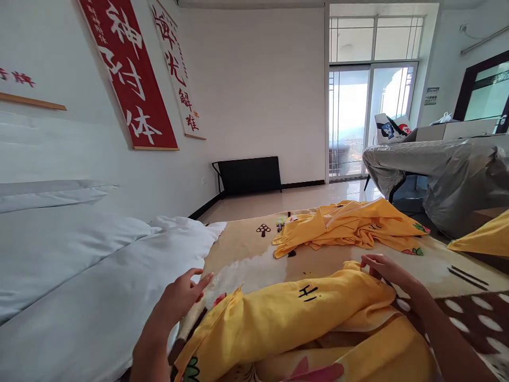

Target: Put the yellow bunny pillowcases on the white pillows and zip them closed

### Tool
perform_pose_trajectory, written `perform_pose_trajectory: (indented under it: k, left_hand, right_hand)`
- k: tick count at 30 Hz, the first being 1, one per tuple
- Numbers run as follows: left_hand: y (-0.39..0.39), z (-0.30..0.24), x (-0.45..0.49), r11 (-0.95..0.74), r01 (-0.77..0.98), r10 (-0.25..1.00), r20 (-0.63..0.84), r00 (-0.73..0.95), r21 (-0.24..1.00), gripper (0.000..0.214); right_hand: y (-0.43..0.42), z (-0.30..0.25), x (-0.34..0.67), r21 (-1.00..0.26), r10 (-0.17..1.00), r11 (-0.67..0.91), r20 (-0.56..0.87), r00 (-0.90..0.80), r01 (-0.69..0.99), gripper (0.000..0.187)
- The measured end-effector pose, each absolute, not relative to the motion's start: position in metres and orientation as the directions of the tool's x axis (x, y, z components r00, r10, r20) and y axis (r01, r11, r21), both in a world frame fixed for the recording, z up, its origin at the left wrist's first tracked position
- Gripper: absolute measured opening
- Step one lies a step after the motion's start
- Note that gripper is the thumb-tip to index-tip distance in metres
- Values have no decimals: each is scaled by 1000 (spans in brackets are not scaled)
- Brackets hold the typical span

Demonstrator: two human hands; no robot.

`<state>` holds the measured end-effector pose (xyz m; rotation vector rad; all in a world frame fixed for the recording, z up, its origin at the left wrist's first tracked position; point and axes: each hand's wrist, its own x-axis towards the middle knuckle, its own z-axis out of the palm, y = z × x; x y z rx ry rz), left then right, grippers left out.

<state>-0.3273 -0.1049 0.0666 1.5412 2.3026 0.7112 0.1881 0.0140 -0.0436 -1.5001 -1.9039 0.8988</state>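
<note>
A yellow printed cloth with a black "Hi" lies loosely folded before me, more yellow fabric spread below it. Beside its left end, my left hand is raised a little, thumb and forefinger apart with nothing between them. My right hand is over the cloth's far right corner, its fingers loosely bent and apart. Whether its fingertips touch the fabric is hard to tell. Farther off, a second yellow cloth is crumpled on the beige patterned blanket.
White bedding is piled along the left. Another yellow cloth shows at the right edge. Beyond the bed stand a plastic-covered table with boxes and a black folded panel against the wall. Scrolls hang on the left wall.
</note>
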Motion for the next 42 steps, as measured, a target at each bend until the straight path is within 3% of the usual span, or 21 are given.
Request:
perform_pose_trajectory:
  k: [3, 6, 8, 12, 15, 18, 21, 23, 26, 28, 33, 39, 42]
  left_hand:
    - [-81, 51, -304, 184, 854, 921, 217, -323, 487, 44]
    - [-51, 13, -282, 161, 892, 963, 129, -235, 423, 35]
    - [-38, -13, -277, 208, 897, 968, 53, -247, 389, 27]
    - [-30, -35, -290, 315, 875, 938, 21, -346, 366, 3]
    - [-33, -23, -304, 304, 842, 909, 128, -396, 447, 9]
    - [-39, -3, -314, 208, 781, 838, 303, -453, 589, 18]
    - [-50, 18, -320, 130, 685, 706, 418, -572, 717, 36]
    - [-61, 31, -322, 49, 588, 624, 435, -649, 808, 42]
    - [-80, 53, -321, -189, 258, 525, 319, -789, 948, 41]
    - [-91, 67, -317, -292, 80, 513, 227, -828, 953, 41]
    - [-112, 91, -304, -356, 21, 484, 204, -851, 934, 38]
    - [-134, 108, -285, -490, 231, 205, 369, -907, 841, 28]
    - [-152, 115, -285, -556, 310, 104, 435, -894, 771, 22]
  right_hand:
    - [22, -57, 180, -734, 987, 159, 138, -83, 660, 51]
    - [15, -62, 170, -759, 972, 200, 72, -225, 620, 52]
    - [8, -59, 166, -753, 942, 239, 27, -333, 613, 42]
    - [6, -45, 166, -679, 938, 293, 67, -340, 673, 25]
    - [13, -36, 177, -663, 954, 299, 201, -222, 687, 24]
    - [21, -33, 193, -690, 926, 259, 377, 30, 676, 30]
    - [25, -36, 210, -720, 884, 180, 417, 211, 670, 35]
    - [26, -38, 219, -718, 875, 116, 400, 271, 687, 34]
    - [27, -40, 223, -696, 881, 52, 370, 295, 716, 33]
    - [27, -40, 215, -678, 899, 62, 357, 254, 733, 34]
    - [21, -54, 171, -544, 969, 210, 225, -99, 812, 50]
    - [13, -69, 173, -539, 976, 209, 64, -207, 816, 82]
    - [9, -61, 193, -590, 973, 212, 55, -223, 779, 76]
